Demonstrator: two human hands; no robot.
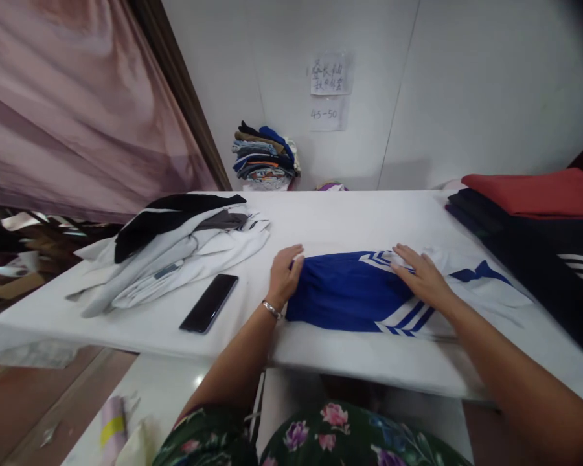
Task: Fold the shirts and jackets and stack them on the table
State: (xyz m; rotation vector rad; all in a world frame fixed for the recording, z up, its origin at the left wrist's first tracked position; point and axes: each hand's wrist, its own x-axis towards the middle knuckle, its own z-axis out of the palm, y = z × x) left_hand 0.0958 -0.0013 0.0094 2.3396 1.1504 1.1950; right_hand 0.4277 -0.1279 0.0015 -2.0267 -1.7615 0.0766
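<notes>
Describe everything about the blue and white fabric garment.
The blue and white garment, seemingly soft fabric, lies flat, lightly wrinkled, near the front of the white table. Its left part is blue, its right mostly white, with slanted stripes between. The left hand touches the blue end; the right hand rests over the stripes.

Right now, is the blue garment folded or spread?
Looks partly folded: blue section a narrow rectangle, white end loose beyond the right hand.

Two hands (285,277) (425,278), one phone (210,303), two notices (330,76) (328,114)
</notes>
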